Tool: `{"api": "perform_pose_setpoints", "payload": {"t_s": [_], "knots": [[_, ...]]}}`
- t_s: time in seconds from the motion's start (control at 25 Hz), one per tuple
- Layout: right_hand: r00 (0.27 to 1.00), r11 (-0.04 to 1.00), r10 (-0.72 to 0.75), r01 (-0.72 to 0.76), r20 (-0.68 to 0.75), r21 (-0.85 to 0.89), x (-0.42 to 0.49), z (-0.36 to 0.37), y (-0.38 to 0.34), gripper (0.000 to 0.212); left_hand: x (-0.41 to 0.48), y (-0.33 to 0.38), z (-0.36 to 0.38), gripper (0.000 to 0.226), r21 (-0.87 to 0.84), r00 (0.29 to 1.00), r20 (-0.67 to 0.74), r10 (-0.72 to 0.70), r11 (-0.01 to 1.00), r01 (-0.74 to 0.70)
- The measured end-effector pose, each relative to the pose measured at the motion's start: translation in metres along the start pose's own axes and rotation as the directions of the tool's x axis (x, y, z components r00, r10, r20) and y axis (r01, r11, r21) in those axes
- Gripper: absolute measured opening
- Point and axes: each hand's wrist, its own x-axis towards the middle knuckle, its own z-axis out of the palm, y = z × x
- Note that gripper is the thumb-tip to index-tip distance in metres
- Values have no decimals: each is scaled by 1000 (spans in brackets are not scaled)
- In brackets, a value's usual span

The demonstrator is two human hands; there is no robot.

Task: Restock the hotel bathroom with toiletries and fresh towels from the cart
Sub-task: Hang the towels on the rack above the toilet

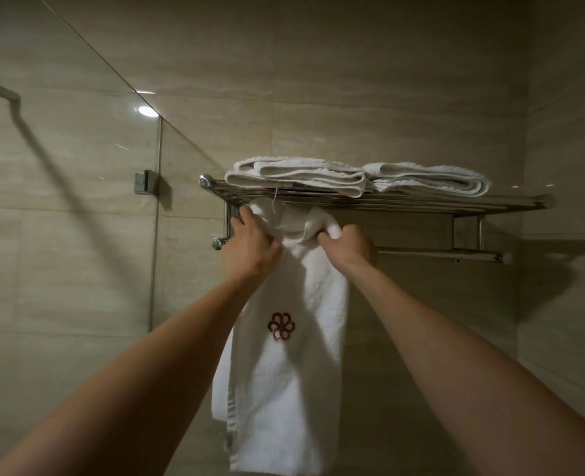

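Observation:
A white hand towel (284,379) with a dark red flower emblem hangs down from the lower bar (438,254) of a chrome wall rack (421,202). My left hand (249,245) grips the towel's bunched top at its left side, close to the bar's left end. My right hand (349,243) grips the bunched top at its right side. Both arms reach up and forward. On the rack's upper shelf lie two folded white towels, one on the left (298,175) and one on the right (428,178).
A glass shower screen (78,201) stands to the left, held to the beige tiled wall by a metal clamp (145,182). A shower arm shows blurred behind the glass. The right wall meets the rack wall in a corner at the rack's right end.

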Motion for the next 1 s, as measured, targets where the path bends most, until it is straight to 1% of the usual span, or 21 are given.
{"api": "perform_pose_setpoints", "payload": {"t_s": [0.08,0.16,0.28,0.36,0.48,0.56,0.64,0.72,0.8,0.88,0.92,1.0], "knots": [[1000,996,-1,3,28,-84,4,4,2,35,4,0,5,48,50,1000,-8,24,998,-24],[1000,988,-25,28,19,-152,7,7,4,37,9,-3,9,38,78,999,-17,52,996,-50],[999,980,-39,36,-12,-196,14,8,5,42,22,-7,14,30,126,996,-24,89,988,-86],[1000,981,-2,-1,-13,-192,21,6,5,45,32,-10,16,29,160,995,17,100,982,-102],[999,990,45,-44,4,-135,30,7,5,55,46,-17,18,30,197,995,88,54,978,-71],[997,992,79,-77,16,-99,36,10,5,61,55,-24,19,33,220,990,133,47,973,-76],[994,991,108,-105,30,-80,40,13,5,63,63,-27,18,31,164,983,174,54,983,-83],[997,997,67,-65,46,-36,43,15,3,57,68,-27,18,27,72,988,146,52,995,-63],[998,999,-47,46,39,21,45,18,1,51,73,-26,18,23,28,994,79,74,997,-76],[985,986,-166,167,44,-11,47,18,1,49,78,-29,17,22,-29,997,39,69,997,-68],[979,981,-194,195,70,-19,49,18,2,46,81,-31,16,24,-49,998,29,63,997,-62],[970,981,-192,193,152,12,53,16,4,36,86,-35,15,28,-72,998,19,62,996,-60]]}}
